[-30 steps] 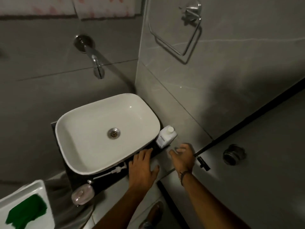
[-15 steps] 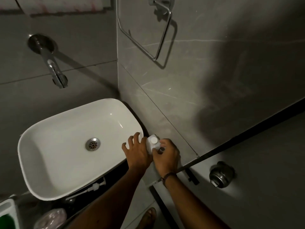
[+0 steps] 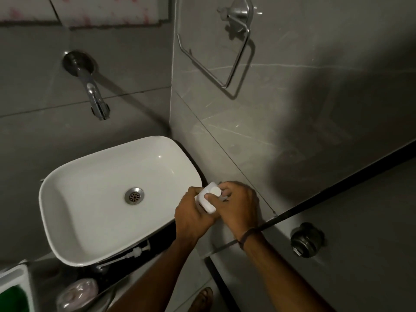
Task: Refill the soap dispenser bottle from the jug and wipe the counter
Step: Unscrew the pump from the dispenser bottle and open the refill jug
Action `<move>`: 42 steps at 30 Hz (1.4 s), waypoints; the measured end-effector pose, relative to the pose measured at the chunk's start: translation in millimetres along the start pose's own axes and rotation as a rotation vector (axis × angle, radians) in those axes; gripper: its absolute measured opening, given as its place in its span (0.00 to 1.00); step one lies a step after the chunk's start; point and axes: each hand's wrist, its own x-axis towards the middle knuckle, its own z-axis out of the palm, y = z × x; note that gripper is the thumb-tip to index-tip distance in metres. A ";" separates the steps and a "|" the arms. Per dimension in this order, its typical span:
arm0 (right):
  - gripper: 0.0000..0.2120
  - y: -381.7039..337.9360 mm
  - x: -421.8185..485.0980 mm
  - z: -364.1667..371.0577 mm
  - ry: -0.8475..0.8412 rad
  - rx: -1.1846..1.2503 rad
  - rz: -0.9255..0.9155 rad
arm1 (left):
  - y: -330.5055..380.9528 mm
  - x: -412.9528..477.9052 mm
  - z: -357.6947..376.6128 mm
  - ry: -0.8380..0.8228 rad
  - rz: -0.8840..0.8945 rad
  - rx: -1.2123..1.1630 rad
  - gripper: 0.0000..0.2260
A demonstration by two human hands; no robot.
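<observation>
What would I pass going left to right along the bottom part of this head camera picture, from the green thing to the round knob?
Green item in a white tray → pinkish clear bottle lying down → white pump head → left hand → white jug → right hand → dark round knob.

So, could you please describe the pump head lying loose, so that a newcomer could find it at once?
Start at the white basin. Under its near rim, on the dark counter, lies the pump head: a thin white nozzle trailing a long tube, unlike the rounded pinkish bottle nearer the viewer.
</observation>
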 end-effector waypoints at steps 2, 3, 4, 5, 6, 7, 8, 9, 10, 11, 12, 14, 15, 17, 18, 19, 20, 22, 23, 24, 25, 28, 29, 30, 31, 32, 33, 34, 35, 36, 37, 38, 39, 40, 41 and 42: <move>0.20 -14.8 0.2 -15.9 -0.048 -0.131 -0.082 | 7.4 -8.2 -10.8 0.006 -0.010 -0.082 0.33; 0.21 -22.9 0.0 -23.7 -0.061 -0.175 -0.113 | 10.2 -11.6 -16.5 0.015 0.005 -0.108 0.34; 0.22 -30.8 0.0 -31.0 -0.068 -0.201 -0.137 | 12.9 -14.6 -22.5 0.023 0.023 -0.122 0.34; 0.22 -38.3 -0.1 -38.1 -0.079 -0.220 -0.150 | 15.2 -17.2 -27.6 0.025 0.042 -0.125 0.34; 0.22 -46.8 -1.3 -45.6 -0.104 -0.252 -0.162 | 18.0 -20.6 -33.5 0.027 0.061 -0.122 0.35; 0.21 -55.8 -2.4 -53.8 -0.146 -0.297 -0.192 | 20.3 -24.5 -39.3 0.025 0.079 -0.119 0.35; 0.19 -64.8 -3.2 -62.5 -0.204 -0.337 -0.235 | 22.3 -28.9 -44.5 0.023 0.102 -0.117 0.35; 0.17 -73.5 -3.7 -71.5 -0.278 -0.353 -0.284 | 24.2 -33.4 -49.7 0.026 0.134 -0.111 0.34; 0.16 -80.7 -3.7 -79.8 -0.364 -0.345 -0.334 | 25.1 -37.2 -53.8 0.034 0.165 -0.095 0.33; 0.18 -87.8 -4.9 -88.0 -0.449 -0.329 -0.379 | 25.8 -41.7 -59.2 0.046 0.183 -0.078 0.31; 0.23 -94.1 -6.8 -95.5 -0.518 -0.312 -0.415 | 25.7 -45.6 -64.3 0.056 0.185 -0.072 0.30; 0.34 -105.8 -14.4 -104.1 -0.566 -0.328 -0.431 | 26.3 -53.2 -73.5 0.074 0.178 -0.073 0.29; 0.37 -110.3 -18.8 -104.7 -0.542 -0.365 -0.419 | 27.3 -56.6 -76.6 0.084 0.177 -0.072 0.30; 0.33 -119.6 -29.0 -101.1 -0.467 -0.485 -0.404 | 29.9 -63.8 -83.0 0.106 0.182 -0.062 0.30; 0.28 -124.9 -34.4 -99.3 -0.453 -0.531 -0.408 | 30.8 -67.3 -85.9 0.120 0.186 -0.058 0.30; 0.23 -128.7 -38.9 -97.9 -0.456 -0.528 -0.415 | 31.4 -70.8 -89.4 0.129 0.188 -0.058 0.30; 0.17 -130.5 -41.9 -98.4 -0.479 -0.484 -0.419 | 30.8 -74.0 -92.4 0.131 0.187 -0.058 0.29; 0.17 -135.5 -47.6 -104.0 -0.534 -0.360 -0.450 | 30.0 -80.8 -102.4 0.132 0.178 -0.052 0.27; 0.22 -137.6 -51.4 -105.4 -0.553 -0.315 -0.459 | 30.3 -83.9 -107.3 0.132 0.168 -0.059 0.28; 0.28 -139.7 -56.4 -105.3 -0.551 -0.306 -0.454 | 29.7 -87.0 -111.0 0.138 0.164 -0.068 0.28; 0.33 -141.8 -60.9 -103.1 -0.521 -0.343 -0.434 | 28.5 -89.0 -113.1 0.155 0.163 -0.063 0.27; 0.26 -145.7 -72.2 -91.6 -0.451 -0.460 -0.398 | 26.2 -95.4 -120.2 0.191 0.176 -0.036 0.28; 0.20 -146.6 -74.9 -90.7 -0.453 -0.424 -0.405 | 25.5 -97.1 -122.5 0.186 0.177 -0.029 0.29; 0.16 -147.5 -76.9 -92.5 -0.474 -0.376 -0.415 | 24.4 -98.3 -124.2 0.183 0.184 -0.024 0.28; 0.19 -149.7 -79.5 -94.9 -0.497 -0.329 -0.431 | 23.3 -99.7 -126.7 0.179 0.184 -0.021 0.29; 0.24 -151.0 -82.5 -96.8 -0.514 -0.298 -0.436 | 22.2 -101.1 -128.8 0.180 0.184 -0.024 0.29; 0.29 -152.7 -85.9 -97.1 -0.504 -0.305 -0.435 | 21.6 -102.4 -131.1 0.183 0.182 -0.027 0.29; 0.32 -155.3 -89.4 -96.3 -0.470 -0.343 -0.416 | 20.7 -103.6 -132.8 0.191 0.185 -0.028 0.29; 0.33 -156.8 -90.7 -94.1 -0.430 -0.403 -0.384 | 19.5 -104.2 -133.5 0.201 0.186 -0.021 0.28; 0.31 -157.3 -91.0 -91.0 -0.404 -0.449 -0.367 | 18.2 -104.8 -134.5 0.210 0.186 -0.012 0.28; 0.26 -158.3 -91.4 -88.9 -0.398 -0.460 -0.372 | 17.7 -105.7 -135.9 0.212 0.182 -0.003 0.28; 0.21 -158.8 -91.7 -88.0 -0.420 -0.429 -0.386 | 16.6 -106.5 -137.5 0.211 0.180 0.003 0.28; 0.18 -158.7 -92.1 -88.3 -0.458 -0.371 -0.406 | 15.5 -107.4 -139.4 0.206 0.182 0.008 0.29; 0.19 -159.1 -93.0 -89.3 -0.498 -0.300 -0.422 | 14.4 -107.9 -140.7 0.202 0.187 0.009 0.30; 0.22 -160.3 -95.1 -89.1 -0.533 -0.237 -0.420 | 13.6 -108.5 -143.0 0.197 0.185 0.005 0.30; 0.26 -161.9 -97.9 -88.3 -0.536 -0.212 -0.407 | 12.8 -109.1 -144.9 0.193 0.180 -0.005 0.31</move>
